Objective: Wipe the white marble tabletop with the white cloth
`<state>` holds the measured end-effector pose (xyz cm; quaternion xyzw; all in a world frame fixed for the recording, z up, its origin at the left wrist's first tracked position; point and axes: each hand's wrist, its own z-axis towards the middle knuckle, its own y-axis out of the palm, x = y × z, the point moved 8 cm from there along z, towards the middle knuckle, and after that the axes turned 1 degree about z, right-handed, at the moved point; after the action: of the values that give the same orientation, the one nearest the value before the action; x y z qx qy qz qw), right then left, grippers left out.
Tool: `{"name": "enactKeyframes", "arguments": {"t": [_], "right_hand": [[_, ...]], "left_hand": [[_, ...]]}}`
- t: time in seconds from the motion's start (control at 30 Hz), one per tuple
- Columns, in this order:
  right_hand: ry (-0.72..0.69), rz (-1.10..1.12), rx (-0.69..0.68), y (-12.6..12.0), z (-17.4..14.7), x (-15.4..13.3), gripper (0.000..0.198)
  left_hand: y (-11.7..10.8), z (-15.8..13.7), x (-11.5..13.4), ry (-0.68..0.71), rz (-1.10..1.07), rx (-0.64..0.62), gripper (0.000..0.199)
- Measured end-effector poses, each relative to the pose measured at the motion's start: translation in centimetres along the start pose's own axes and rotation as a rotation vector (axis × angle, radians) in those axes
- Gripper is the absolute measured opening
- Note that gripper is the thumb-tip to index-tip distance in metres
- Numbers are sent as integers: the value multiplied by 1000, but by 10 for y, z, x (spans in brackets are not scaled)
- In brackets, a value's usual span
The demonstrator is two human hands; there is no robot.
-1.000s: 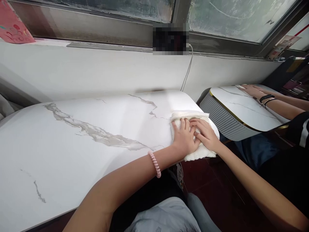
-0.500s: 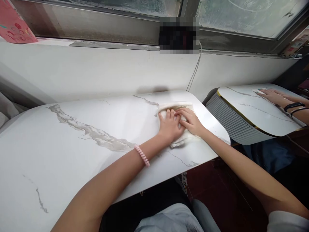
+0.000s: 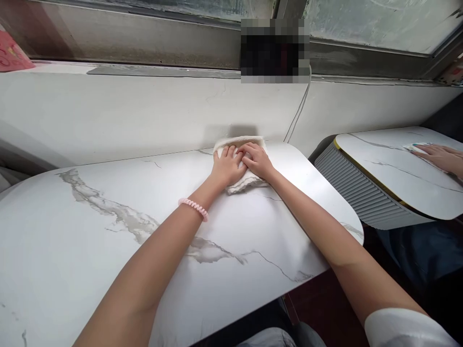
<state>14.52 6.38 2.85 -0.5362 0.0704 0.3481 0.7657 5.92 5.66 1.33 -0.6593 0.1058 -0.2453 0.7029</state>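
A white cloth [image 3: 249,180] lies bunched on the white marble-patterned tabletop [image 3: 108,270], close to its back edge by the wall. My left hand [image 3: 227,166] rests flat on the cloth's left part, fingers spread, with a pink coiled band [image 3: 194,208] around that wrist. Pressed on the same cloth, my right hand [image 3: 256,161] sits just right of the left, its fingers stretched toward the left hand and touching or overlapping it. The parts of the cloth under both palms are hidden.
A second marble-topped table [image 3: 398,168] with a ribbed side stands at the right, where another person's hand [image 3: 439,156] lies on a cloth. Behind my table rise a white wall [image 3: 144,111] and window frames. A cable [image 3: 299,111] hangs near the back right corner.
Both my hands and the cloth have moved away from me and to the left, toward the wall edge. The view has shifted slightly too.
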Motion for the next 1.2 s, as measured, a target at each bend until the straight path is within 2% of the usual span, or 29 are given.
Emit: {"name": "enactKeyframes", "arguments": {"t": [0.13, 0.27, 0.43, 0.57, 0.83, 1.07, 1.2], "right_hand": [[5, -7, 5, 12, 22, 3, 29], [14, -6, 17, 17, 31, 5, 28], [15, -10, 14, 16, 24, 1, 30], [-5, -17, -17, 17, 10, -14, 32], [-54, -14, -69, 16, -39, -58, 34], [-106, -81, -24, 3, -124, -123, 35], [-151, -67, -76, -3, -166, -158, 33]], "left_hand": [[-3, 10, -19, -25, 13, 39, 52], [-4, 12, -25, -30, 4, 51, 52], [-5, 6, -24, -49, 5, 81, 50], [-5, -10, -23, -76, 6, 79, 50], [-12, -74, -7, -90, 61, 36, 52], [-17, -161, 27, -7, 74, -6, 52], [-19, -209, 45, 22, 93, -9, 55]]}}
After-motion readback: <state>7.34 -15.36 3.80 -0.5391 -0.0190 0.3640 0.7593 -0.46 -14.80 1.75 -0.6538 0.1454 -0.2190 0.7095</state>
